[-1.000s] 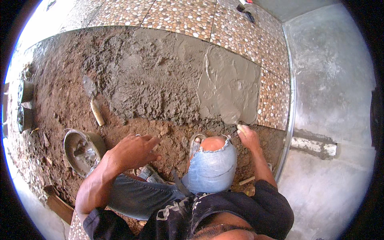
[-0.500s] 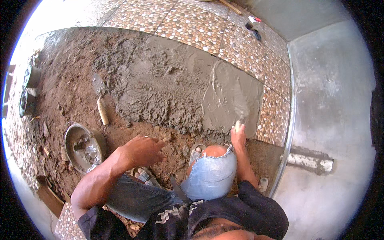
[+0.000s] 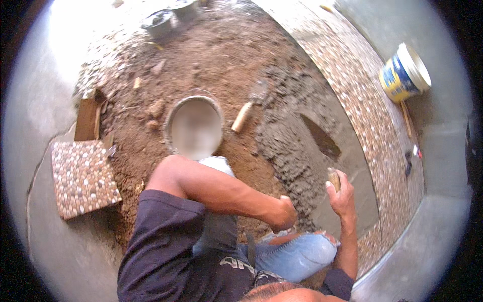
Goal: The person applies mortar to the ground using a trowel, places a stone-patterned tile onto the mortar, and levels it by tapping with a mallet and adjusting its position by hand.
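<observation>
My right hand point(image 3: 340, 194) grips the handle of a trowel point(image 3: 322, 137), whose dark pointed blade is over the wet grey mortar point(image 3: 286, 128). My left hand point(image 3: 283, 215) is closed beside that mortar, just above my bent, denim-covered knee point(image 3: 308, 251); what it holds, if anything, is hidden. Another trowel point(image 3: 242, 117) with a pale wooden handle lies on the brown soil along the mortar's edge. A round bucket point(image 3: 170, 121) stands on the soil beyond my left forearm, its inside blurred.
A loose pebble-pattern tile point(image 3: 83, 178) and brown boards point(image 3: 88, 118) lie at the left. Dark buckets point(image 3: 157, 25) stand at the back. Laid pebble tiles point(image 3: 347, 80) curve along the right, with a white bucket point(image 3: 396, 75) and a wooden stick point(image 3: 406, 121) near the grey wall point(image 3: 440, 151).
The view has swung left. My left hand has swept right toward the mortar, its fingers now curled in. My right hand still holds the trowel, its blade now lifted and showing dark.
</observation>
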Available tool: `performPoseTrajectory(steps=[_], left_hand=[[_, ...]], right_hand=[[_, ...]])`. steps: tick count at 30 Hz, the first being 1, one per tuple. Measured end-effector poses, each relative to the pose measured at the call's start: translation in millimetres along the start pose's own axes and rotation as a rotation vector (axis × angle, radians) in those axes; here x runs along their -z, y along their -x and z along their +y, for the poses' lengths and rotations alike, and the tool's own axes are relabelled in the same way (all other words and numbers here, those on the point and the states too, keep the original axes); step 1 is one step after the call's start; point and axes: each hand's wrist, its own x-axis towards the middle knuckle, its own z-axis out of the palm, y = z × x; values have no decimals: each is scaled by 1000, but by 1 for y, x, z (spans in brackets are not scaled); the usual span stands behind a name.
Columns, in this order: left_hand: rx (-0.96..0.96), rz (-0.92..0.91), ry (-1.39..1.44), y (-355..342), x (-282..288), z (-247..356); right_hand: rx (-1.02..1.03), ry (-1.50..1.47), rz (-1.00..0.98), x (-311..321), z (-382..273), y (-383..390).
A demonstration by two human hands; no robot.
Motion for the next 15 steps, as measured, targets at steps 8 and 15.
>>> performPoseTrajectory(steps=[8,15], left_hand=[[108,60,-129,-45,16,-12],[-440,733,-136,-64,-42,-64]], right_hand=[[732,473,-300,-57,-183,-117],[693,13,-479,-85,-204,-127]])
